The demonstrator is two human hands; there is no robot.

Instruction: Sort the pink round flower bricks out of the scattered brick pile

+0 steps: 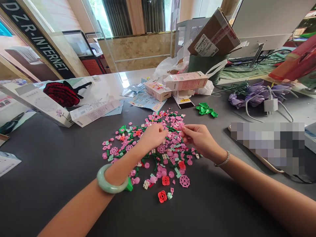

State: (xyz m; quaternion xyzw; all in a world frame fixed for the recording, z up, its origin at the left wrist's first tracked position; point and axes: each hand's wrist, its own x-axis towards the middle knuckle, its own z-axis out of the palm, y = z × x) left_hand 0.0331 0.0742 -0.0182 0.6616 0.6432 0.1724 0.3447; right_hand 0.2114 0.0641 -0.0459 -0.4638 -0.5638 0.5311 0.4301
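Note:
A spread pile of small toy building pieces (161, 148), mostly pink with dark green, pale green and white ones, lies on the dark table. Over its upper middle is my left hand (156, 134), its fingers curled closed; what they pinch, if anything, is hidden. My right hand (197, 136) is at the pile's right edge, thumb and forefinger pressed together on something too small to name. Toward me lie a red flower piece (162, 196) and a pink web-shaped piece (184, 181). Green leaf pieces (206, 109) sit beyond my right hand.
Opened pink boxes (186, 81) and blue packets (148, 101) lie behind the pile. White boxes (95, 110) and a red-black knitted item (60, 93) are left. Purple flowers (258, 93), a white charger (271, 106) and a blurred-out flat object (266, 144) are right.

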